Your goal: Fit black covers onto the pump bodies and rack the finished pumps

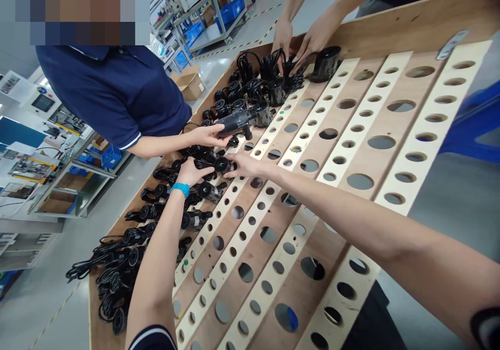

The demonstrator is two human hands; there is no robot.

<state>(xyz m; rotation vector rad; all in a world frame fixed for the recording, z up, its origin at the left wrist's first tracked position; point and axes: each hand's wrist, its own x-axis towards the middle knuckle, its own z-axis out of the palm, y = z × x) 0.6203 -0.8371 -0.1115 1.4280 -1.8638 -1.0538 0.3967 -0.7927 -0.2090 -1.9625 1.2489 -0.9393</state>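
My left hand (191, 174), with a blue wristband, is closed around the coiled black cable (203, 154) of a small black pump (222, 164). From the other side, my right hand (242, 166) grips the pump itself, its round end facing me. Both hands are over the wooden rack (281, 204), at the edge of the rows of similar black pumps. Just below lies another black pump (210, 191) with a short spout. My fingertips are partly hidden behind the pump and cable.
Opposite me, a co-worker's hand (213, 135) holds a larger black pump (235, 123) close to my hands. Another person's hands (299, 42) work among pumps at the far end. The rack has pale slats with round holes. Shelving (89, 173) and a cardboard box (190, 83) stand beyond.
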